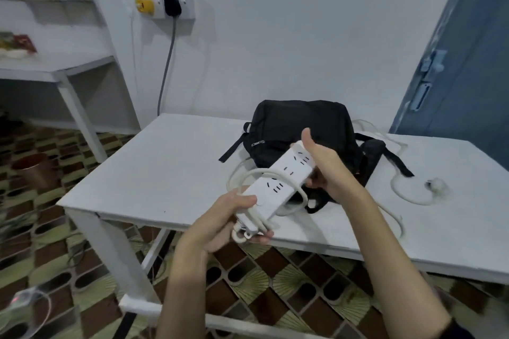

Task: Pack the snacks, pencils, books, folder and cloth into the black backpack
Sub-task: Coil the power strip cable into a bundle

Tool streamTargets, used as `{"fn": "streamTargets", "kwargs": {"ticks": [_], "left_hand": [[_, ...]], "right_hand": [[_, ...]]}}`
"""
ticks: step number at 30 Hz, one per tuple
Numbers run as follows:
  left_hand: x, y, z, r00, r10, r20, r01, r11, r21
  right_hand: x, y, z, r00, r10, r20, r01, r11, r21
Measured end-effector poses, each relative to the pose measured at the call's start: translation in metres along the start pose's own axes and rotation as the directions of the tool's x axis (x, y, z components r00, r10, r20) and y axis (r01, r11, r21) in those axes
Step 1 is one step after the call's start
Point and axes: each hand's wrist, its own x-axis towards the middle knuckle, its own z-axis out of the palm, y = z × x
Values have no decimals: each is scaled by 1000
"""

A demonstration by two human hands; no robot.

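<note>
A black backpack (300,124) lies on the white table (165,173), its straps spread to both sides. In front of it I hold a white power strip (278,181) above the table, its white cord looped around it. My left hand (234,217) grips the strip's near end and the cord loops. My right hand (322,162) holds the far end from the right side, thumb raised. The cord trails right across the table to its plug (436,184). No snacks, pencils, books, folder or cloth show on the table.
A wall socket (165,3) with a black plug and a yellow plug sits above the table. White shelves (55,63) with blurred coloured items stand at the left. A blue door (462,63) is at the right. A reddish bin (35,170) stands on the patterned floor.
</note>
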Motion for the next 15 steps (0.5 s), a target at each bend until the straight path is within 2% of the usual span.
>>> {"fn": "streamTargets", "kwargs": {"ticks": [2,3,5,7,10,13,15], "left_hand": [[3,-4,5,994,60,-91,-66,996,-67],[5,-5,3,988,102,-118,-115,988,-104],[9,-3,-5,975,200,-98,-214,962,-172],[11,3,-13,967,245,-64,-253,940,-227],[15,5,-23,966,257,-26,-255,929,-269],[18,5,-35,964,262,-39,-260,906,-333],[20,6,-46,966,247,-81,-258,880,-399]], "right_hand": [[-7,6,2,989,47,141,-77,973,216],[-11,13,2,976,54,209,-101,970,223],[-17,33,3,945,89,313,-118,990,76],[-23,50,7,916,96,389,-65,994,-91],[-24,64,13,912,-9,410,120,962,-245],[-22,60,22,925,-120,362,161,983,-86],[-21,54,22,951,-163,262,177,984,-30]]}}
